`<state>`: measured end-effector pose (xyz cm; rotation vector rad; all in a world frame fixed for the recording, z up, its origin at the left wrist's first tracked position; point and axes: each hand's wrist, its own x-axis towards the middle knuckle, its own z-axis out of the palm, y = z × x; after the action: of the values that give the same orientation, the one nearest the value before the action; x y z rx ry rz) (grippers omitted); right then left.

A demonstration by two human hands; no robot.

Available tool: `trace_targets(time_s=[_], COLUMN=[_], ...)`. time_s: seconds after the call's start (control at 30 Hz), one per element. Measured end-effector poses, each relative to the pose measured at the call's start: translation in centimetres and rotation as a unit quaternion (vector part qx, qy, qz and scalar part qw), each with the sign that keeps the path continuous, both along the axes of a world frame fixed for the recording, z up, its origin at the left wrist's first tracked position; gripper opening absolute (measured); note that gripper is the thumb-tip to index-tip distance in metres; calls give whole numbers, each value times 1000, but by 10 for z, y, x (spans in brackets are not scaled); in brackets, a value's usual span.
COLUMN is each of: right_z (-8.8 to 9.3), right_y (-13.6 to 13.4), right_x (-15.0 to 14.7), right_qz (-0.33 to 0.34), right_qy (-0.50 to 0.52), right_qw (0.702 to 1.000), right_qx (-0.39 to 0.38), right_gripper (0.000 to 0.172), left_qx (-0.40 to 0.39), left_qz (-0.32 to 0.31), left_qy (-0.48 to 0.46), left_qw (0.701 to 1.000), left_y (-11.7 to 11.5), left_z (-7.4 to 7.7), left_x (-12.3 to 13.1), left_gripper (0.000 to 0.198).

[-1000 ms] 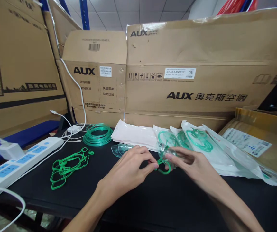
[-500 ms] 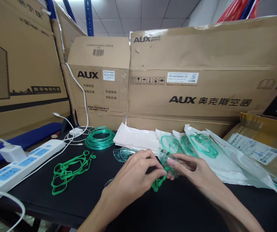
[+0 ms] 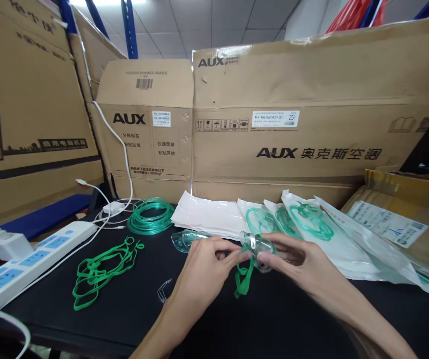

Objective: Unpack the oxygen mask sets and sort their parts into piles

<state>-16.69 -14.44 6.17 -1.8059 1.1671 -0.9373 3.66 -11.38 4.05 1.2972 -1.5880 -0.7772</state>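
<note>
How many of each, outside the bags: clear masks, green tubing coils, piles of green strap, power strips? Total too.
Clear masks: 2 (held mask, loose mask)
Green tubing coils: 1 (coil)
Piles of green strap: 1 (strap pile; the strap hanging at the fingers isn't a pile)
Power strips: 1 (power strip)
Total: 5

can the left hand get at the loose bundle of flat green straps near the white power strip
Probably yes: only thin, pale wires lie low between the left hand and the bundle on the black tabletop. The hand would likely first have to leave the clear plastic piece and dangling green strap.
</note>
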Motion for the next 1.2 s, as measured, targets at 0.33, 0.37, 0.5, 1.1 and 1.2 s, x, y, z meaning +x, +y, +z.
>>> trace_targets(time_s=[0.33, 0.37, 0.5, 1.1, 1.2], right_z=[-4, -3, 2, 2, 2], right_y=[-2, -3, -6, 8, 10], right_x=[3, 1, -9, 2, 5], right_qz=[-34, -53, -103, 39, 41], right_qy=[6, 5, -9, 11, 4], right_qw=[999, 997, 992, 998, 997], right_qx=[-41, -51, -71, -49, -61], right_gripper=[47, 47, 52, 37, 36], left_qx=[19, 28, 46, -6, 0], left_qz=[6, -6, -64, -29, -32], left_qy=[-57, -63, -78, -16, -22], left_qw=[998, 998, 994, 999, 999], left_y=[2, 3, 5, 4, 4], left_z=[-3, -4, -3, -1, -1], left_x=[-3, -4, -1, 2, 2], left_gripper=[17, 16, 14, 39, 38])
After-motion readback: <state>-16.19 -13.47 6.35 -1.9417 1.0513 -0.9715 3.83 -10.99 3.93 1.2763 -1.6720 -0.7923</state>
